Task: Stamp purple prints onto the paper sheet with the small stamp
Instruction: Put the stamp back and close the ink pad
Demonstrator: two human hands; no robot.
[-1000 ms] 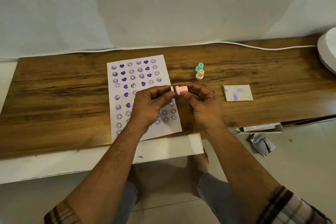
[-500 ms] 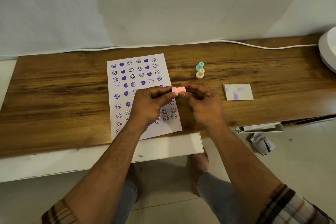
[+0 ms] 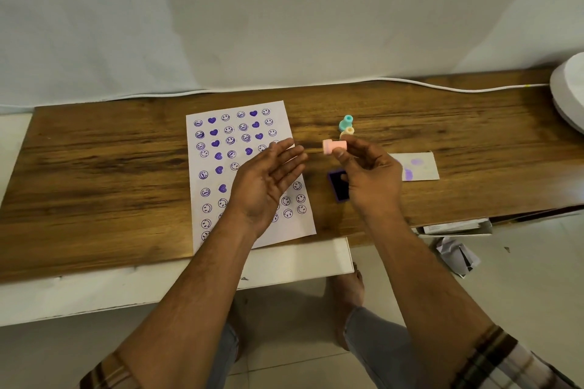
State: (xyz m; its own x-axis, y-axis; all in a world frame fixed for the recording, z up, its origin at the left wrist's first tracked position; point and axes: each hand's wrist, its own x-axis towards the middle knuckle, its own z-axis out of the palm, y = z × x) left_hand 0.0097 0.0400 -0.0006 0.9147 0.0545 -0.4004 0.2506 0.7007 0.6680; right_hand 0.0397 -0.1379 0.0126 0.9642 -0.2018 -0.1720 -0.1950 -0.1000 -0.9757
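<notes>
A white paper sheet (image 3: 240, 139) lies on the wooden desk (image 3: 94, 174), covered with several purple smiley and heart prints. My right hand (image 3: 369, 174) holds a small pink stamp (image 3: 334, 146) sideways in its fingertips, above the desk just right of the sheet. My left hand (image 3: 265, 180) hovers palm-up over the sheet's right half, fingers spread, holding nothing. A dark purple ink pad (image 3: 338, 185) lies on the desk under my right hand, partly hidden by it.
A teal stamp (image 3: 346, 122) and a cream stamp (image 3: 347, 131) stand just behind my right hand. A white card with purple smudges (image 3: 420, 167) lies to the right. A white cable (image 3: 410, 83) runs along the desk's back edge; a white round object (image 3: 568, 91) sits far right.
Both hands were together on the pink stamp. My left hand has let go and opened over the sheet; my right hand keeps the stamp, and the ink pad now shows.
</notes>
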